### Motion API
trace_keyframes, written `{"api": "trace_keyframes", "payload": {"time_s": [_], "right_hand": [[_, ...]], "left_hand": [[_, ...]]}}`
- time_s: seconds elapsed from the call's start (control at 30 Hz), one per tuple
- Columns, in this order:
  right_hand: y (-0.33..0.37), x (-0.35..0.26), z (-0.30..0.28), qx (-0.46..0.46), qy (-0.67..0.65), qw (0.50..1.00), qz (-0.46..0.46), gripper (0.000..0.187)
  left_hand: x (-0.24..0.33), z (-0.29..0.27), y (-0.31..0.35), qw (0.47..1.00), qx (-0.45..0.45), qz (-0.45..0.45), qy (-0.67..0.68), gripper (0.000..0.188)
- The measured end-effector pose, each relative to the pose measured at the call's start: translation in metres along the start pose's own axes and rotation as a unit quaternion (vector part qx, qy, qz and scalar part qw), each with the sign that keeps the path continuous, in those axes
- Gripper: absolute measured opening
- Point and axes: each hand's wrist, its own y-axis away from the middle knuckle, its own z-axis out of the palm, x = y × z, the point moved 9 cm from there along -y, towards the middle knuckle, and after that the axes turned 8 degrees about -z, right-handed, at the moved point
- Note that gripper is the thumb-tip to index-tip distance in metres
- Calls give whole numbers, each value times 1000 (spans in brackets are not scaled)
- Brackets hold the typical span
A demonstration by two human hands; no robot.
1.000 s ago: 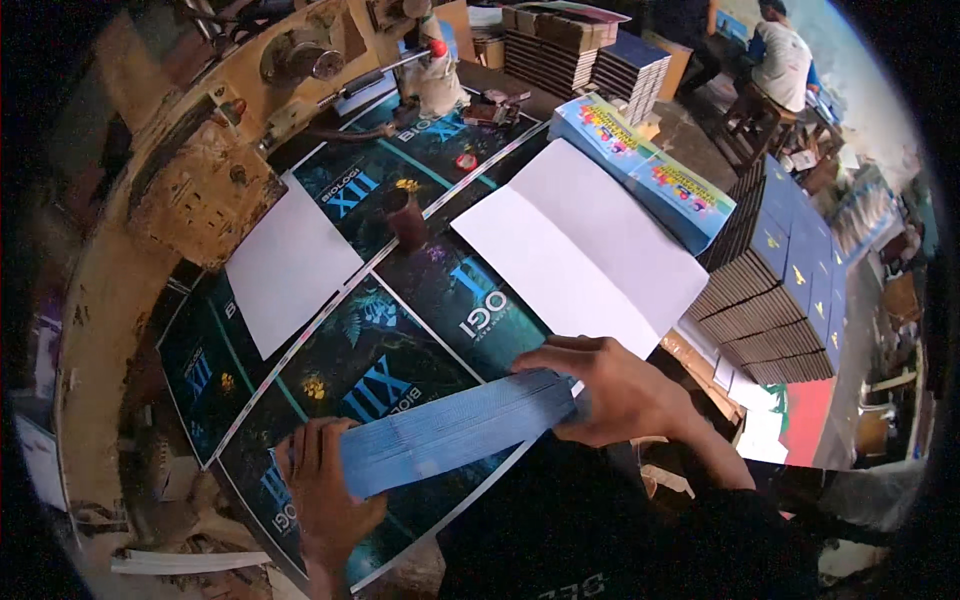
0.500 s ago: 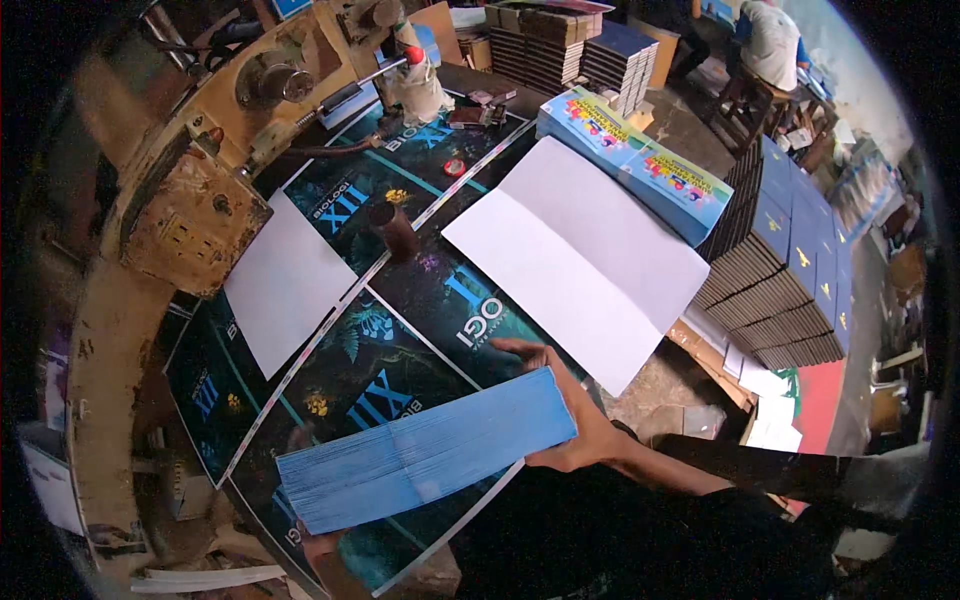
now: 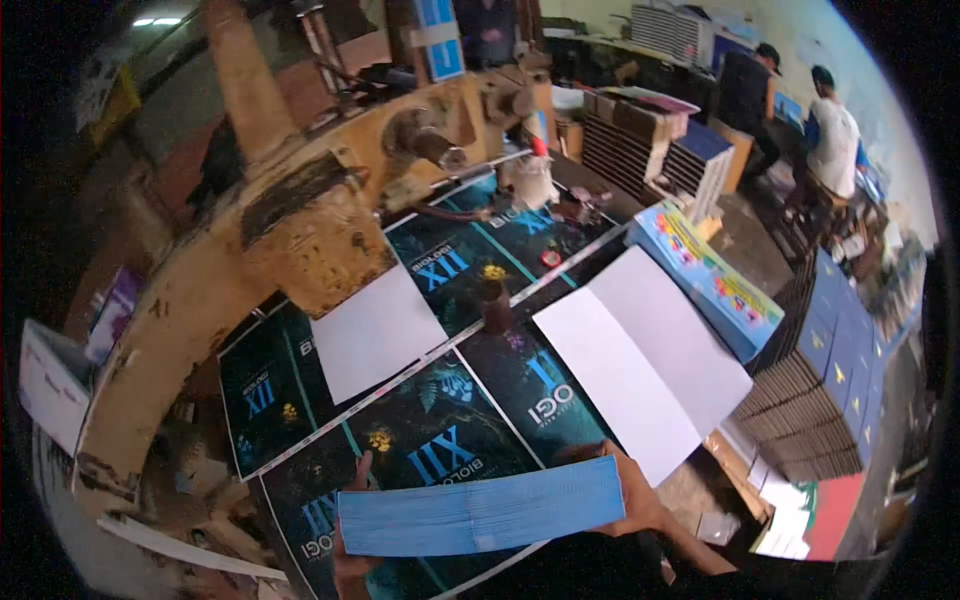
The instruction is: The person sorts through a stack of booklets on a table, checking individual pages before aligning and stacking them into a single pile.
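Note:
A thick stack of light blue sheets [image 3: 480, 508] spans between my two hands, its long layered edge facing up. My left hand [image 3: 352, 568] closes on the stack's left end, thumb raised beside it and the other fingers mostly hidden. Around its right end my right hand [image 3: 634, 498] is wrapped, with part of the fingers behind the paper. Beneath the stack lie large dark printed cover sheets [image 3: 400, 440] with blue lettering and plant pictures. A short dark metal post [image 3: 495, 308] stands up beyond the stack.
An old yellowish machine [image 3: 310, 240] stands at the left, over a white sheet [image 3: 385, 340]. Folded white paper [image 3: 650, 350] lies right of the post, beside a stack of colourful booklets [image 3: 708, 280]. Piles of dark blue books [image 3: 815, 370] rise at the right; two people are farther back.
My view has tilted up, bringing more of the room in. The stack, still in both hands, now sits lower in view and more level, its right end having dropped.

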Motion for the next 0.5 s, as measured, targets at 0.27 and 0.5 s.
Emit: {"api": "trace_keyframes", "payload": {"time_s": [0.27, 0.5], "right_hand": [[17, 6, 9, 73, 80, 991, -83, 71], [23, -1, 0, 81, 70, 994, 35, 59]], "left_hand": [[0, -4, 6, 1000, -6, 5, 10, 113], [3, -14, 4, 1000, -21, -2, 5, 118]]}}
